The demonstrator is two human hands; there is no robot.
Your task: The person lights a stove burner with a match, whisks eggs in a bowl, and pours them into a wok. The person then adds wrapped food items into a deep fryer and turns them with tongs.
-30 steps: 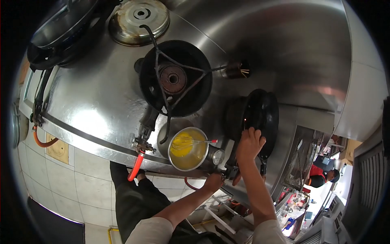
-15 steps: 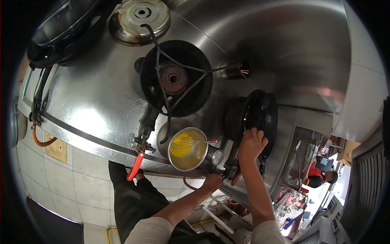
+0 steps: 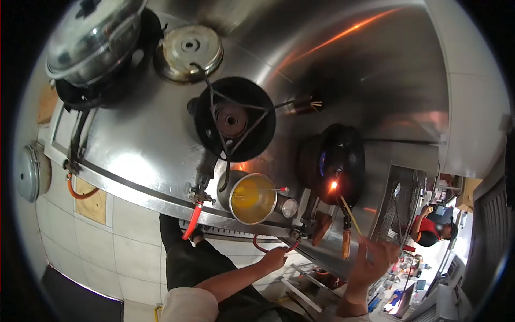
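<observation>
My right hand [image 3: 373,263] pinches a thin wooden stick [image 3: 351,216]. A bright orange flame [image 3: 334,185] glows at the stick's far end, beside a black wok [image 3: 346,155] on a burner. Blue flame shows at the wok's left side. Below the wok, a wooden handle [image 3: 346,244] points toward me. My left hand [image 3: 275,258] is curled closed by a red gas hose [image 3: 260,244], just below a gas valve [image 3: 296,234]; whether it grips the hose is unclear. A metal bowl [image 3: 268,199] of yellow liquid, with a whisk in it, stands left of the valve.
An unlit burner with a trivet [image 3: 232,121] sits mid-counter, a metal lid [image 3: 190,48] behind it. A cup of sticks [image 3: 306,104] stands near the wok. A large covered pot [image 3: 96,43] is far left. Wire baskets [image 3: 399,204] and a person [image 3: 432,228] are at right.
My right hand has drawn back from the wok toward me, now showing the stick and its flame. My left hand has moved down off the valve. Blue flame now shows by the wok.
</observation>
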